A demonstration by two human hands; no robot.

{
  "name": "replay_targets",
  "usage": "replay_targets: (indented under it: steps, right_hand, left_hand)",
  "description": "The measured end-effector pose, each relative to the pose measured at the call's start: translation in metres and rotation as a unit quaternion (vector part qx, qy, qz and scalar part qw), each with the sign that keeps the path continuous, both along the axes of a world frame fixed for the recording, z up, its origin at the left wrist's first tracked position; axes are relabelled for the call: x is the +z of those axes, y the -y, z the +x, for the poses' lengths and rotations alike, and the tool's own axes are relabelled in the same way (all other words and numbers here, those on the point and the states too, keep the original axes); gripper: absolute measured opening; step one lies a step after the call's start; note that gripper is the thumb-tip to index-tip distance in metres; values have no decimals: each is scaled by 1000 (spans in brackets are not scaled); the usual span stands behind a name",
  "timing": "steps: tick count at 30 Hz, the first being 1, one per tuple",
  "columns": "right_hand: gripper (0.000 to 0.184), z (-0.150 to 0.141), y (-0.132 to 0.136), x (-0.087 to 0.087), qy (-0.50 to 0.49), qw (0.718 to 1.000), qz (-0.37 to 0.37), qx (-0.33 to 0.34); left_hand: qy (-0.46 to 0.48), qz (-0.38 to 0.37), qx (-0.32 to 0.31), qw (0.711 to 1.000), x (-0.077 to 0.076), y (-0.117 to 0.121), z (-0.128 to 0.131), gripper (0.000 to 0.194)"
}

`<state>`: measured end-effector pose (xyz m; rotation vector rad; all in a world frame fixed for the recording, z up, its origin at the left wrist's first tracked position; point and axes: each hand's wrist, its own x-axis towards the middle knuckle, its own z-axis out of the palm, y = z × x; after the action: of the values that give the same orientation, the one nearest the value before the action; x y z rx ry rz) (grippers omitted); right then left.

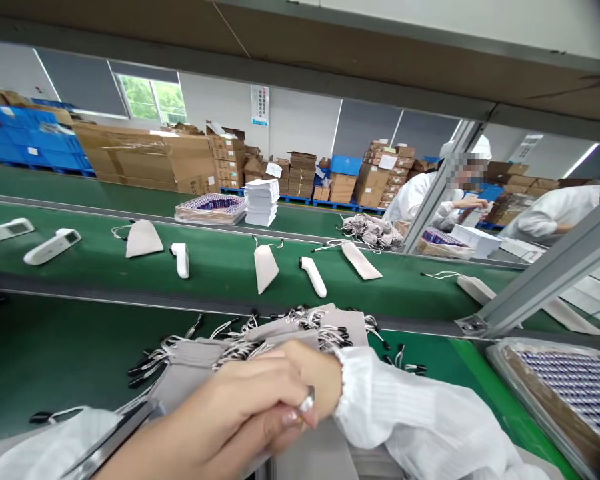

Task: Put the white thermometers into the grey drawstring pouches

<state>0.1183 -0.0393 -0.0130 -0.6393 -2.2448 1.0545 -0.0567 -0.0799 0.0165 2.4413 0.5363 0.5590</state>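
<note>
Two hands meet low in view, the left hand (240, 407) and the right hand (305, 380) clasped together over a grey pouch (180, 390) (its stack (280, 333) fanned on the green table (55, 360)), best lifted singly, cords untangled.

Ahead of my hands the heap of grey pouches (280, 337) with its tangled cords fills the near counter (55, 353), so I can only pass freely over the bare green to my left. On my right a slanted metal post (545, 277) and a tray of batteries (575, 387) bar the way. On the belt (220, 267) beyond, gaps lie between the white thermometers (313, 275) and flat pouches (265, 267).
</note>
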Motion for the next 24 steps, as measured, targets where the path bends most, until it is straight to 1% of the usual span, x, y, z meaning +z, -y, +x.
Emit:
replay_targets:
  steps: [1, 2, 3, 4, 5, 6, 7, 8, 9, 11, 12, 14, 15, 16, 17, 18, 20, 21, 22, 23, 24]
  right_hand:
    - [40, 4, -4, 2, -30, 999, 4, -38]
    - [33, 16, -12, 4, -70, 991, 15, -114]
    - [28, 33, -23, 7, -122, 973, 24, -193]
    - [23, 56, -36, 11, -168, 922, 49, -346]
    - [20, 81, -49, 14, -181, 842, 78, -503]
    - [18, 106, -61, 16, -176, 800, 91, -567]
    - [16, 130, -72, 17, -157, 783, 92, -594]
    - [12, 151, -80, 16, -125, 773, 85, -616]
    - [11, 168, -86, 13, -88, 761, 72, -639]
    - [20, 189, -92, 0, -30, 733, 49, -678]
    - [30, 193, -94, -9, 8, 711, 51, -701]
    - [49, 191, -99, -31, 117, 658, 88, -738]
    - [53, 186, -102, -42, 183, 635, 120, -741]
    - [53, 179, -105, -52, 246, 622, 152, -728]
    - [50, 172, -110, -62, 291, 627, 171, -702]
    - [46, 164, -114, -70, 312, 651, 172, -670]
    - [41, 151, -124, -84, 312, 720, 136, -605]
    - [41, 146, -130, -90, 302, 748, 109, -581]
    - [43, 142, -135, -95, 292, 768, 83, -564]
    - [48, 139, -140, -98, 283, 780, 62, -555]
    - [55, 137, -145, -102, 275, 786, 48, -552]
  left_hand:
    - [11, 29, 24, 999, -3, -2, 3, 17]
    - [26, 68, 66, 995, -9, -6, 7, 19]
    - [37, 110, 111, 987, -16, -10, 9, 24]
    - [38, 147, 155, 976, -26, -15, 12, 28]
    - [25, 176, 179, 968, -37, -21, 14, 30]
    - [-4, 194, 178, 965, -48, -28, 17, 29]
    - [-42, 199, 175, 963, -59, -34, 19, 28]
    - [-74, 199, 175, 961, -68, -39, 21, 27]
    - [-100, 199, 174, 959, -76, -43, 22, 26]
    - [-125, 211, 181, 952, -86, -48, 24, 23]
    - [-127, 227, 186, 947, -88, -48, 24, 21]
    - [-124, 269, 194, 935, -90, -47, 24, 19]
    - [-122, 291, 194, 929, -90, -46, 24, 20]
    - [-122, 312, 190, 923, -91, -45, 24, 22]
    - [-120, 332, 184, 917, -92, -44, 24, 24]
    - [-117, 352, 177, 912, -94, -44, 24, 26]
    - [-104, 389, 169, 899, -96, -42, 24, 27]
    - [-95, 405, 168, 894, -98, -41, 24, 27]
    - [-87, 420, 168, 888, -98, -41, 25, 27]
    - [-78, 432, 169, 883, -99, -40, 25, 26]
    - [-71, 441, 169, 879, -99, -39, 25, 25]
